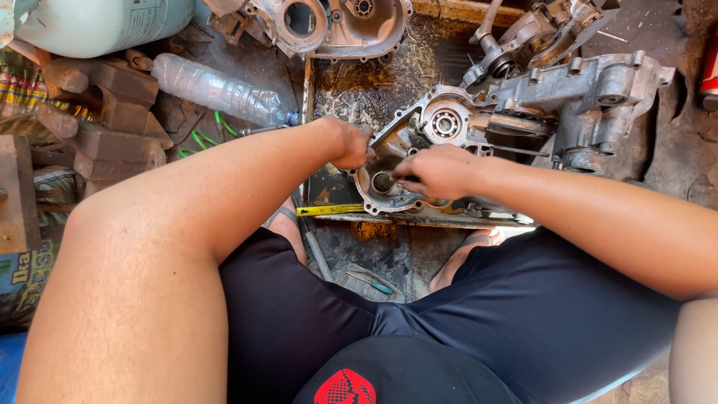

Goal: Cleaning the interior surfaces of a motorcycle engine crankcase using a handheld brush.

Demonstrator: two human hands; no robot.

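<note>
A grey metal engine crankcase (568, 97) lies on an oily metal tray (359, 82) on the ground in front of me. My left hand (350, 142) rests on the near-left rim of the case, fingers curled against it. My right hand (437, 170) is closed over the round opening at the case's near end, fingertips pinched on something small and dark that I cannot make out. A bearing (446, 124) sits in the case just beyond my hands.
Another engine cover (329, 26) lies at the top. A clear plastic bottle (217, 91) and rusty metal blocks (112, 112) sit left. A yellow-handled tool (329, 210) lies on the tray's near edge, a green-handled tool (374, 284) between my feet. My knees frame the view.
</note>
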